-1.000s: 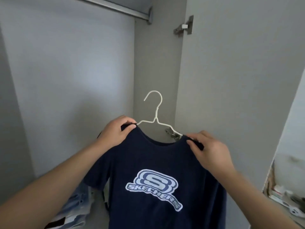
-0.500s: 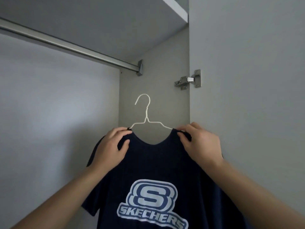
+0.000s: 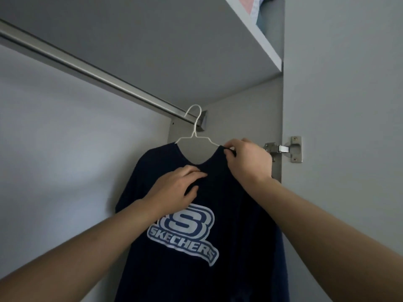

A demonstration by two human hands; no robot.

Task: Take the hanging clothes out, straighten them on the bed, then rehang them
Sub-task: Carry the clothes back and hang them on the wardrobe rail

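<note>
I see the navy Skechers T-shirt [image 3: 196, 247] hanging on a white wire hanger [image 3: 194, 136] whose hook sits over the right end of the metal closet rail [image 3: 91, 71], just beside the rail's end bracket [image 3: 204, 122] at the right side wall of the wardrobe. The shirt faces me, logo outward, and drapes down past the bottom edge of my view.

My right hand [image 3: 248, 160] is at the shirt's right shoulder — thumb and fingers curled and pinching the dark fabric right where the hanger's wire arm disappears under the collar. So the grip is on the top right corner of the garment, with the rest of the shirt falling below and to the left of it.

My left hand [image 3: 174, 188] lies on the chest of the shirt just below the lowest point of the neckline, above the logo. Its fingers reach forward, fairly straight, with the tips at the collar edge; I see them touching the cloth but not closing around it.

A door hinge [image 3: 283, 149] is fixed to the open door on the right, just beyond my right hand. Above the rail runs a shelf [image 3: 259, 38], with folded fabric [image 3: 256, 8] — pink and pale blue — lying at its right end.
</note>
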